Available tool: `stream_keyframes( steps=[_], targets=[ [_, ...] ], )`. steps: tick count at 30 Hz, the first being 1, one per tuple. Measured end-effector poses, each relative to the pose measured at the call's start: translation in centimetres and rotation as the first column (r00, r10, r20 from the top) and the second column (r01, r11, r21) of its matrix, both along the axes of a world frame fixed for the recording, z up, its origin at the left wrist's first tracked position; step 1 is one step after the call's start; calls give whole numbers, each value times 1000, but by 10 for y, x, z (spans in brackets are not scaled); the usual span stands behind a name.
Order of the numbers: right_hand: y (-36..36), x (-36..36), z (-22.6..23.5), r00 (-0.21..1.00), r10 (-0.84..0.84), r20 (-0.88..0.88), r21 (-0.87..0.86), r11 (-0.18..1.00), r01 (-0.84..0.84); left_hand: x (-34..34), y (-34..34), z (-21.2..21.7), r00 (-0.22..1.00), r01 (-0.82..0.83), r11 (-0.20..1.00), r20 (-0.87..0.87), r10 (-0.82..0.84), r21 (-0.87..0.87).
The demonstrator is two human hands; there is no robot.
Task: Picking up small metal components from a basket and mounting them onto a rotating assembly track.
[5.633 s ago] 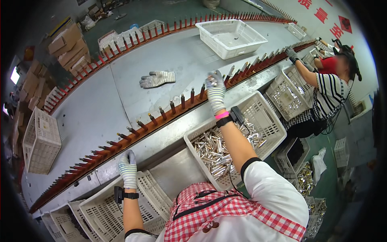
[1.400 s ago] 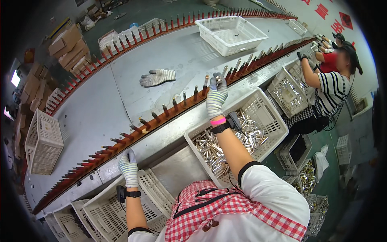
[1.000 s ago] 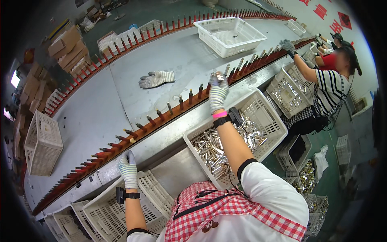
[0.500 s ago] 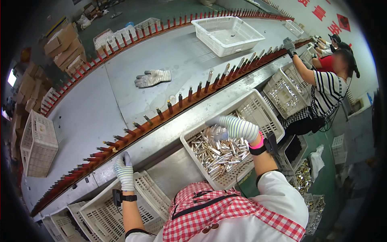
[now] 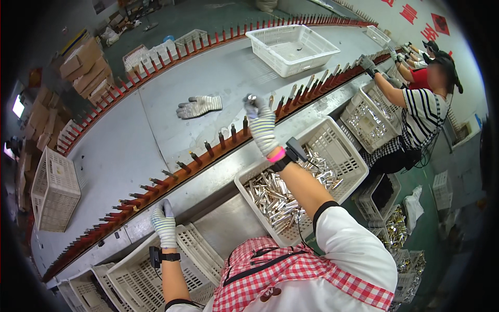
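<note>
My right hand (image 5: 261, 124), in a striped knit glove with grey fingers, is raised over the row of upright red-and-black pegs (image 5: 222, 140). Its fingers are pinched around a small silver tube (image 5: 252, 97), of which only a shiny end shows. Below that arm stands a white plastic basket (image 5: 340, 136) heaped with silver metal tubes (image 5: 278, 200). My left hand (image 5: 164, 224), gloved alike, rests at the table's near edge beside the pegs, its fingers loosely apart and holding nothing visible. Pegs farther right carry silver tubes (image 5: 310, 83).
On the grey table lie a spare glove (image 5: 200, 106) and a white basket (image 5: 293, 54). Another basket (image 5: 54, 190) stands at the left. Stacked baskets (image 5: 156, 270) sit below my left arm. At the right a person in a striped top (image 5: 421, 112) works along the same peg row.
My right hand has come up out of the tube basket, moving left and away to the pegs with a silver tube. The pegs have shifted slightly rightward; my left hand has barely moved.
</note>
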State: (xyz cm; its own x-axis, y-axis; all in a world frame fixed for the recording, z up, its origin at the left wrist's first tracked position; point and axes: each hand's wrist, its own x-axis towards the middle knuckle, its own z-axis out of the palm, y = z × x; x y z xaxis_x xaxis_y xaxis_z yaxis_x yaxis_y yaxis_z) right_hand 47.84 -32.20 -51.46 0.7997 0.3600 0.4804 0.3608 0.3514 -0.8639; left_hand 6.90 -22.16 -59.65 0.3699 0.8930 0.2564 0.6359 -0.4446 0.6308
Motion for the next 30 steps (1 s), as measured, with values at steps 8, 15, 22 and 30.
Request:
stream_keyframes(
  steps=[8, 15, 22, 30],
  targets=[
    [-2, 45, -38, 966, -235, -112, -272, 942, 198, 6, 0, 4, 999, 38, 999, 7, -39, 26],
    [-17, 42, -9, 895, -369, -253, 212, 881, 423, -14, 6, -3, 998, 28, 998, 53, -31, 58],
    [-11, 66, -27, 955, -279, -97, -87, 959, 271, -11, 10, -10, 997, 54, 997, 57, -57, 57],
    [-35, 119, -27, 899, -429, -89, -118, 901, 418, -5, 10, 1, 998, 57, 996, -15, -56, 67]
  ],
)
